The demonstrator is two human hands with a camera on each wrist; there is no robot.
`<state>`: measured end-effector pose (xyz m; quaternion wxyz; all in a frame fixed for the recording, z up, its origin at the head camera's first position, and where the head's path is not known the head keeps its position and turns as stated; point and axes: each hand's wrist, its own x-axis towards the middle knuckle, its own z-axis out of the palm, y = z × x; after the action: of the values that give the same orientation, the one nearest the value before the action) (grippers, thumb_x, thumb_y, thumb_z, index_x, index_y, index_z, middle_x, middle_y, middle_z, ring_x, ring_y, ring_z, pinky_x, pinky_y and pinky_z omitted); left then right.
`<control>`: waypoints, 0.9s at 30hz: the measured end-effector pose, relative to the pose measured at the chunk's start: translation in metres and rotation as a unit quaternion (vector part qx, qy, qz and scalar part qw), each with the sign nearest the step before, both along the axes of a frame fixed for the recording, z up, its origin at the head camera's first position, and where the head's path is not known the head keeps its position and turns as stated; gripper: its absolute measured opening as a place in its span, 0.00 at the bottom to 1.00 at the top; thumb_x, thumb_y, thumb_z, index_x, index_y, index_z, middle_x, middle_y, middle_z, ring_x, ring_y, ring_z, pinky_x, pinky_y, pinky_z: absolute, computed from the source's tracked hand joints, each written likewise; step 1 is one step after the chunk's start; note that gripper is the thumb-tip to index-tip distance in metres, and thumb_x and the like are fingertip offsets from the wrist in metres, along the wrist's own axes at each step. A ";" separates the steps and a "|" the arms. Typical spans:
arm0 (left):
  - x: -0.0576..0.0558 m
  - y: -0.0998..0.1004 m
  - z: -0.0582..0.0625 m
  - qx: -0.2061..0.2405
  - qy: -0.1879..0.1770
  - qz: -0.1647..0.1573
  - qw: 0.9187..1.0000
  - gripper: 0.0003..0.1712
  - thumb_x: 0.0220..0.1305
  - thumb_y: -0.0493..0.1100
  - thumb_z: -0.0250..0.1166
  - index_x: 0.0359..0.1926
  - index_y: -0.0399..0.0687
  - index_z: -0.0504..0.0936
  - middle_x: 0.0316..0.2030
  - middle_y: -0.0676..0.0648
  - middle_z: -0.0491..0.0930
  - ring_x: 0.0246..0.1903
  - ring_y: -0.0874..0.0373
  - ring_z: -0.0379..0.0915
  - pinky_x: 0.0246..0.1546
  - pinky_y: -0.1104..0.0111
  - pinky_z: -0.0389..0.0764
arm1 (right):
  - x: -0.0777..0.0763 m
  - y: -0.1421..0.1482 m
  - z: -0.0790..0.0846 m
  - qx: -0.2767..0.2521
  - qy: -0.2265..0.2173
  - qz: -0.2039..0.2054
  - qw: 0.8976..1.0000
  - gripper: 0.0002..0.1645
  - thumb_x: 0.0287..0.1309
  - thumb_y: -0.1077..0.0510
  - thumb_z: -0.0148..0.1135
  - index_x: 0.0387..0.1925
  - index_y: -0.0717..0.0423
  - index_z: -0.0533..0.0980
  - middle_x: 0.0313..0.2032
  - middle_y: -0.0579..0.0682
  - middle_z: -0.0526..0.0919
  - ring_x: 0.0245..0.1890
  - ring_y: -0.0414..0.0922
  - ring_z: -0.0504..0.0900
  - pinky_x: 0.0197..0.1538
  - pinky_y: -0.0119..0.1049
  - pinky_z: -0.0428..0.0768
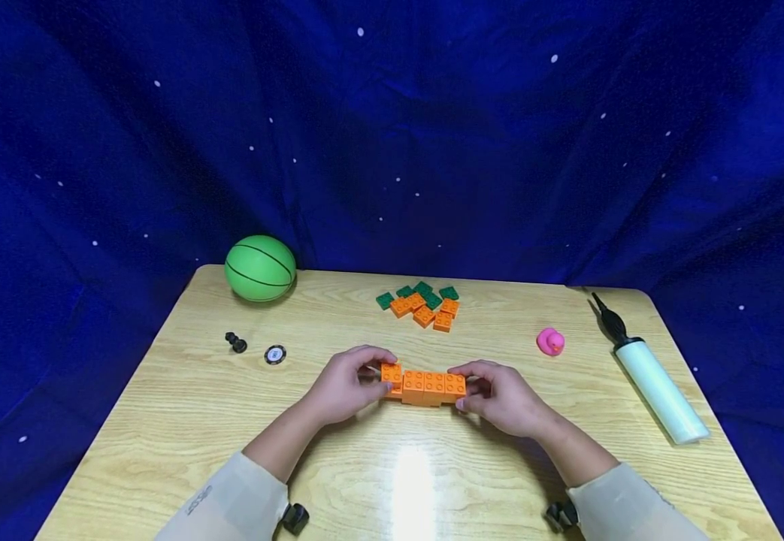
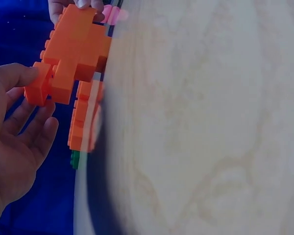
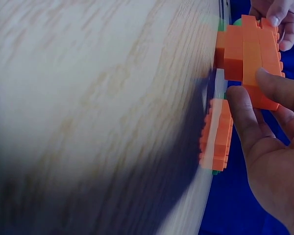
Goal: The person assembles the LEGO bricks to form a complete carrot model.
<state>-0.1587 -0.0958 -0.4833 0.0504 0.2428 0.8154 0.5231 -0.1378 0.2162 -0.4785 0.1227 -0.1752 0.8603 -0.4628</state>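
Observation:
An orange toy brick structure (image 1: pixel 425 387), several bricks long and stepped in narrower underneath, stands on the table between my hands. At its left end my left hand (image 1: pixel 347 387) pinches a small orange brick (image 2: pixel 37 83) between thumb and fingers. That brick sits slightly tilted over the end of the lower course, and studs show between the two in the left wrist view. My right hand (image 1: pixel 505 398) grips the structure's right end, thumb on the near side and fingers behind. In the right wrist view the thumb (image 3: pixel 279 87) lies against the orange side wall.
Loose orange bricks (image 1: pixel 423 315) and green bricks (image 1: pixel 384 300) lie behind the structure. Toward the left are a green ball (image 1: pixel 260 268), a black chess pawn (image 1: pixel 235 343) and a poker chip (image 1: pixel 275 355). A pink rubber duck (image 1: pixel 550 342) and a hand pump (image 1: pixel 658 391) lie right.

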 end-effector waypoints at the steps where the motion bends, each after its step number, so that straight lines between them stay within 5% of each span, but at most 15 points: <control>1: 0.000 0.000 -0.001 -0.001 0.001 -0.002 1.000 0.19 0.62 0.36 0.74 0.54 0.51 0.85 0.50 0.54 0.83 0.50 0.57 0.80 0.53 0.58 0.84 | 0.000 0.000 0.000 0.000 0.000 0.000 1.000 0.27 0.60 0.65 0.74 0.61 0.56 0.80 0.46 0.54 0.84 0.40 0.46 0.84 0.36 0.34 0.84; 11: 0.001 0.000 -0.006 0.010 -0.003 -0.020 1.000 0.17 0.63 0.34 0.74 0.52 0.54 0.88 0.53 0.53 0.83 0.55 0.55 0.79 0.54 0.58 0.84 | 0.000 -0.001 0.000 0.000 -0.003 -0.002 1.000 0.27 0.60 0.66 0.73 0.61 0.57 0.79 0.46 0.54 0.85 0.40 0.45 0.84 0.36 0.34 0.84; 21: 0.004 0.004 -0.009 0.065 -0.080 -0.020 0.994 0.18 0.62 0.30 0.74 0.52 0.46 0.86 0.53 0.47 0.81 0.52 0.50 0.82 0.52 0.64 0.84 | 0.000 -0.002 -0.001 -0.001 -0.003 -0.003 1.000 0.27 0.60 0.66 0.73 0.61 0.56 0.80 0.47 0.53 0.85 0.41 0.45 0.84 0.37 0.34 0.84; 27: 0.002 0.005 -0.016 0.064 -0.095 -0.019 0.993 0.18 0.63 0.33 0.74 0.52 0.55 0.85 0.54 0.50 0.80 0.55 0.52 0.82 0.50 0.66 0.84 | 0.000 -0.002 0.000 0.000 0.003 -0.001 1.000 0.26 0.60 0.66 0.74 0.60 0.56 0.80 0.46 0.53 0.85 0.40 0.44 0.85 0.36 0.34 0.84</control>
<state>-0.1565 -0.0911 -0.4990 0.1223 0.2104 0.7669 0.5938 -0.1375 0.2142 -0.4787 0.1192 -0.1757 0.8610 -0.4623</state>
